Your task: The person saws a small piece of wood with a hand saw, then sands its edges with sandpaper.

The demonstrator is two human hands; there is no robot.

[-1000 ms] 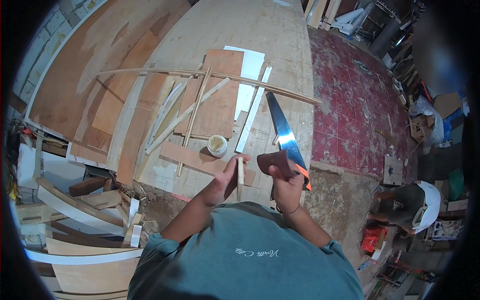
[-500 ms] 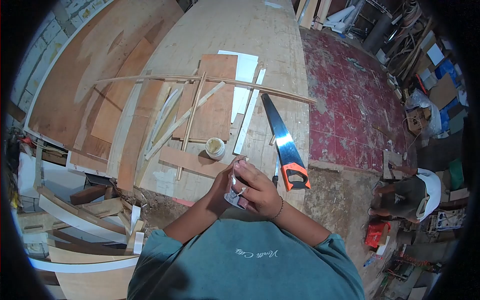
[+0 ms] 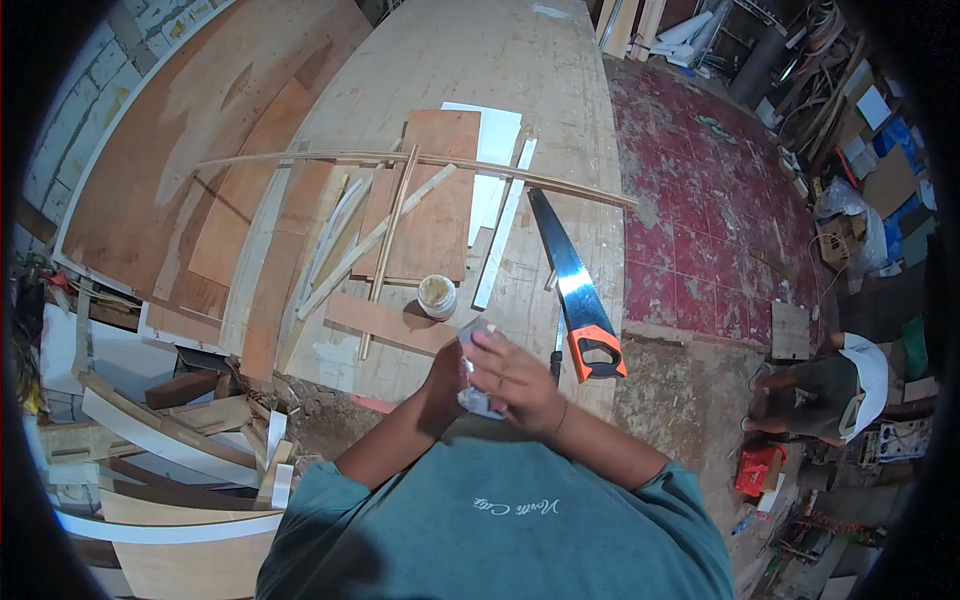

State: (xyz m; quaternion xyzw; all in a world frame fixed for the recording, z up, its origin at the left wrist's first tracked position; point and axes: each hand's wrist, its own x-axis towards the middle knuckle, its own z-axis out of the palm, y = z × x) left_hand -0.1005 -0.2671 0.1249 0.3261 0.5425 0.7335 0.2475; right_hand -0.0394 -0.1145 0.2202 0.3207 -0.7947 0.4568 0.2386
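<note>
My left hand [image 3: 443, 382] is wrapped round a small pale piece [image 3: 477, 402] held close in front of my chest. My right hand [image 3: 523, 385] lies against the same piece from the right, its fingers bent over the upper part and slightly blurred. White smears show on the fingers. Just beyond my hands an open jar [image 3: 437, 297] stands on the wooden table [image 3: 560, 60]. A handsaw [image 3: 572, 270] with an orange and black handle lies to the right of them.
Thin wood strips [image 3: 392, 240] cross over a brown board [image 3: 435, 200] and white sheets [image 3: 497, 135]. A white strip [image 3: 505, 235] lies beside the saw. Curved wood pieces [image 3: 170, 430] are piled at lower left. Another person [image 3: 820, 385] bends over at the right.
The fingers of my right hand have shifted over the piece and now lie flatter across it. The whole view has moved slightly, and the other person's posture differs a little.
</note>
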